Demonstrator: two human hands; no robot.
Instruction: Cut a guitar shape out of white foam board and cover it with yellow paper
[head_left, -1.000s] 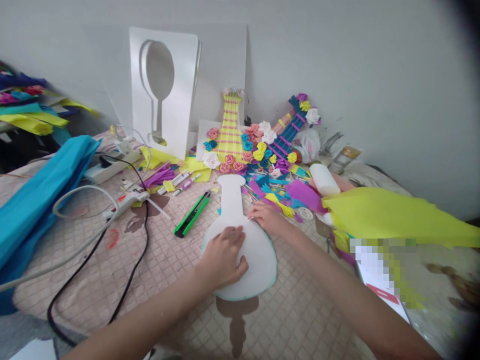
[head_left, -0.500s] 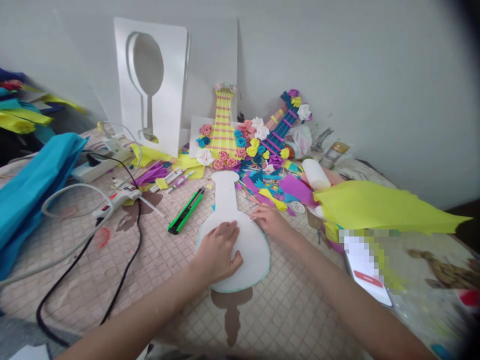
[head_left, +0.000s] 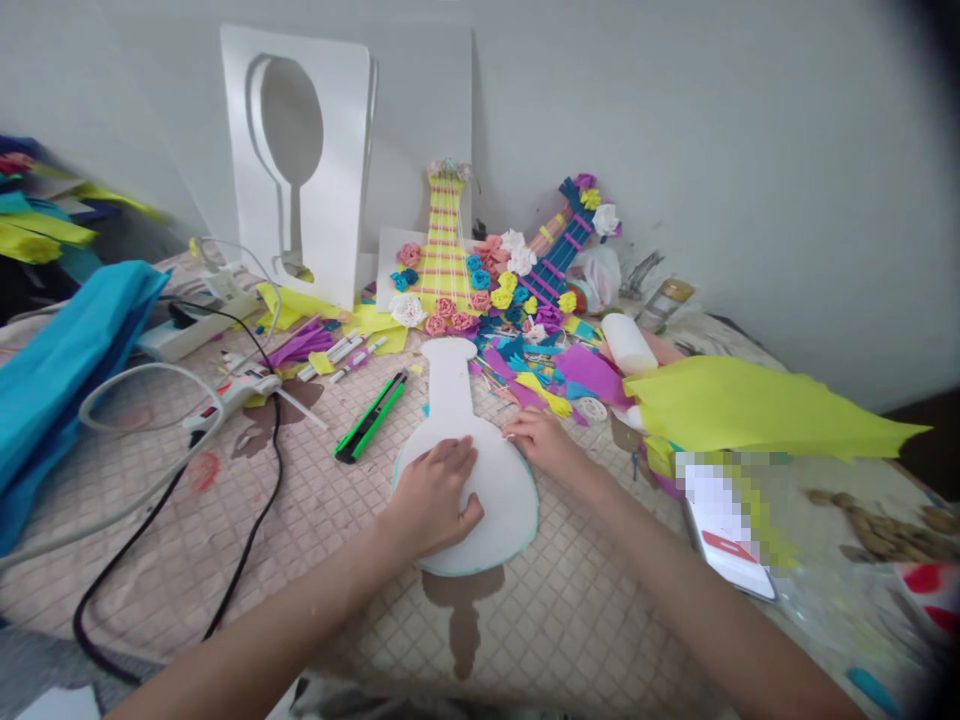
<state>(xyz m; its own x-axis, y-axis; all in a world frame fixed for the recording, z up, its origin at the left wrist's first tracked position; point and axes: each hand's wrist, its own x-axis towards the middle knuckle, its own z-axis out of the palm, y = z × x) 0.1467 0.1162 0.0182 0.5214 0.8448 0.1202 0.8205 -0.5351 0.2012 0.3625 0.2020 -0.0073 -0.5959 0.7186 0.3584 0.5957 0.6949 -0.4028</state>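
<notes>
A white guitar-shaped board cutout (head_left: pixel 499 500) with a thin green line along its rounded edge lies flat on the table, its narrow neck pointing away from me. My left hand (head_left: pixel 435 495) rests on the wide body, palm down, with thumb apart from the fingers. At the upper right edge of the body is my right hand (head_left: pixel 544 440), thumb and fingers pinched together. What lies between those fingertips is too small to make out. Left of the neck lies a green box cutter (head_left: pixel 373 415), touched by neither hand.
White cables and a power strip (head_left: pixel 232 395) lie left, near folded blue paper (head_left: pixel 75 370). Decorated paper guitars (head_left: pixel 448 245) and a board with a cut-out opening (head_left: pixel 341 170) stand behind. Paper scraps (head_left: pixel 592 375), yellow paper (head_left: pixel 757 405) and a phone (head_left: pixel 724 530) are right.
The whole view has shifted slightly. Both hands keep nearly the same places on the cutout, with no clear movement of it on the table.
</notes>
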